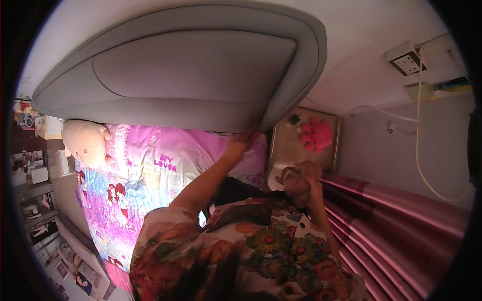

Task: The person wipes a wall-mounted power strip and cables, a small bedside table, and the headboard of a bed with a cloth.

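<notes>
My left hand (246,139) reaches to the corner of the bed, where the pink and purple printed bed sheet (201,140) meets the base of the grey padded headboard (196,62). Its fingers are dark and partly hidden against that edge, so I cannot make out whether they grip the sheet. In my right hand (313,173), held near my body on the right, is a crumpled brownish-pink cloth (295,184); the fingers close over its top.
A bedside table (286,146) right of the bed bears a pink plush toy (316,134) and a small dark object (294,119). Pink curtains (381,215) hang at the right. A white cable (418,135) runs down from a wall socket box (405,59). A plush pillow (86,144) lies far left.
</notes>
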